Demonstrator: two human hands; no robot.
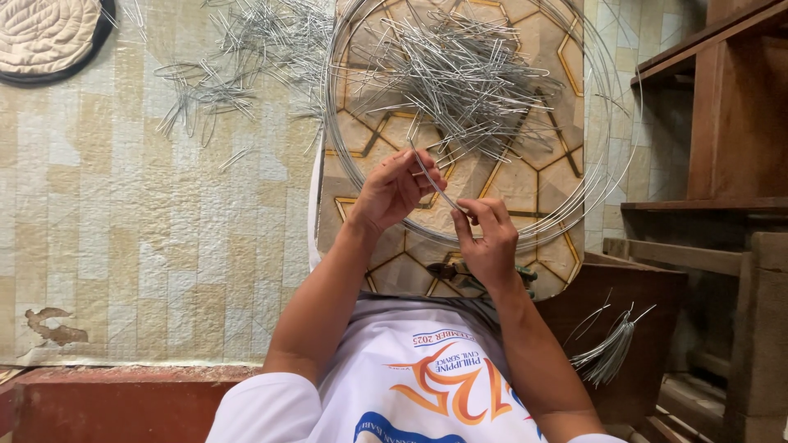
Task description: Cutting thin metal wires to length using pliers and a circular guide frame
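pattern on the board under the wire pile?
Tan board with yellow-and-dark outlined hexagons, under the wire pile. Head view.

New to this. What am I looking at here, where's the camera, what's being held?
One picture, from a camera worn on a person's head, looking down at their own two bare hands. There is no machine. The left hand and right hand together pinch a short bent wire piece, one at each end. Beyond the hands lies a large wire coil of loose loops on a patterned board, with a pile of cut wire pieces inside it. More scattered wire pieces lie on the woven mat. A bundle of wires sits by the right elbow. Pliers seemingly lie under the right wrist.
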